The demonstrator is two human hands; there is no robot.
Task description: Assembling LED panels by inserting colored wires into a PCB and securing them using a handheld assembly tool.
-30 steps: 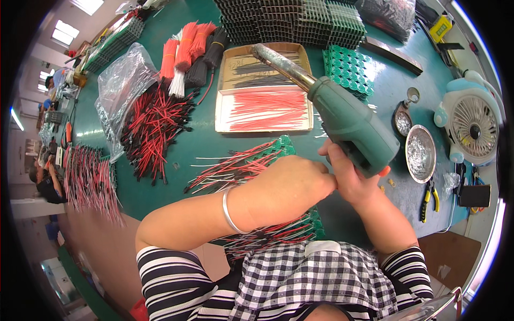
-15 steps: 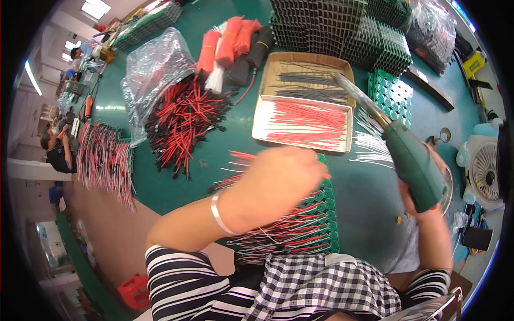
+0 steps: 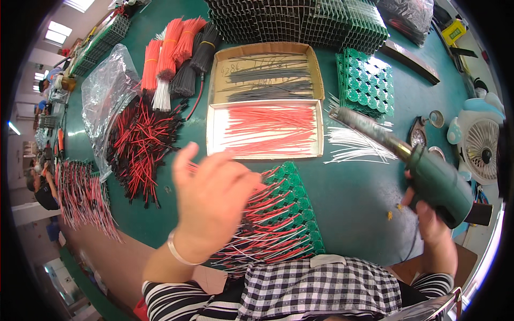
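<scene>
My right hand (image 3: 433, 224), at lower right of the frame, grips the green heat gun (image 3: 428, 176). My left hand (image 3: 211, 200), fingers spread and empty, hovers at center over the wired green battery pack (image 3: 286, 214).

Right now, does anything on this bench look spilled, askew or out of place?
Yes, mildly: thin white wires lie fanned loose on the green table beside the tray of red wires, and small orange scraps sit near the right hand.

The left hand (image 3: 211, 200) is raised at about 7 o'clock, back toward the camera, fingers (image 3: 184, 160) loosely spread and holding nothing, a bangle on the wrist. At 4 o'clock the right hand (image 3: 431, 222) is clenched, its forearm rising from the lower edge.
</scene>
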